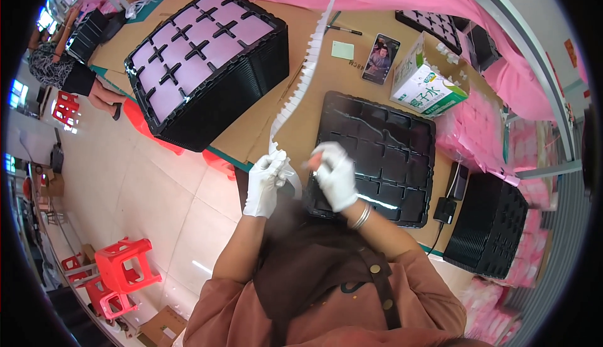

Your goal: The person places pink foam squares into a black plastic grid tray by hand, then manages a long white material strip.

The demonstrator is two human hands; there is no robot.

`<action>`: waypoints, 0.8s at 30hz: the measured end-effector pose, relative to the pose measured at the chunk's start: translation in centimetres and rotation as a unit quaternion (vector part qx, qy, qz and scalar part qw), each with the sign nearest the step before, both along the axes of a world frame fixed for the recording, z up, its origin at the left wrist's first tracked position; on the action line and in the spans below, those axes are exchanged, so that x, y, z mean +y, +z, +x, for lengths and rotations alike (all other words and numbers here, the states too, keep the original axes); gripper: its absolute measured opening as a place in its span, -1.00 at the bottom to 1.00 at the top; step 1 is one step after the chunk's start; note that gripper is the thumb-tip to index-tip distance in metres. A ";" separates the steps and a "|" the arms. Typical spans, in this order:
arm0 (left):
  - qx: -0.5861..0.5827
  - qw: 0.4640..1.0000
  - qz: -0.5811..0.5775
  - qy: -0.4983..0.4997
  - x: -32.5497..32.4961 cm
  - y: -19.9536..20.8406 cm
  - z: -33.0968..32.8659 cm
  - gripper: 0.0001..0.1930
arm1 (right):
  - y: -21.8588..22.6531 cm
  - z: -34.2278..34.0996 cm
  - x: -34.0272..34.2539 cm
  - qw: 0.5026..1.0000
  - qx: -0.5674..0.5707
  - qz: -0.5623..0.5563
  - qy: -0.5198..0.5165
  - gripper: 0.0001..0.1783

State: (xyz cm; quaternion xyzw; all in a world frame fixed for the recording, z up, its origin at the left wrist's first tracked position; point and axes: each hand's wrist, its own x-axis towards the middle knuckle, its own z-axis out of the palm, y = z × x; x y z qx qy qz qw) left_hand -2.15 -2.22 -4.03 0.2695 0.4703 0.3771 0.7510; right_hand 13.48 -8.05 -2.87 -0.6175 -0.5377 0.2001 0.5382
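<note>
My left hand point(264, 185), in a white glove, is closed on a long white strip point(306, 74) with a row of small tabs along one side. From the fingers the strip runs to the far side of the table, and a short length curls below the hand. My right hand point(337, 176), gloved in white with bare fingertips showing, is raised over the left edge of a black compartment tray point(411, 187). Its fingers are bent and smeared by motion, so whether they hold anything is unclear.
A tall stack of black trays point(251, 64) topped with lilac pads stands left. Beyond the near tray are a phone point(380, 58), a pale green note pad point(342, 49) and an open carton point(427, 89). More black trays point(487, 224) stand right. Red stools point(129, 265) and another person point(69, 70) are left.
</note>
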 end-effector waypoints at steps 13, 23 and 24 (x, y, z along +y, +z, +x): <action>0.027 0.999 0.012 0.024 -0.6 -0.9 -0.8 -0.86 | -5.2 13.5 9.1 0.917 -0.304 -0.241 -0.093 -0.86; 0.014 0.999 0.033 0.007 -1.3 -0.2 1.0 -0.86 | -2.3 9.6 5.0 0.954 -0.206 -0.157 -0.148 -0.83; 0.007 0.999 0.039 -0.004 -1.5 0.0 1.3 -0.87 | -2.8 8.2 3.6 0.974 -0.145 -0.128 -0.116 -0.80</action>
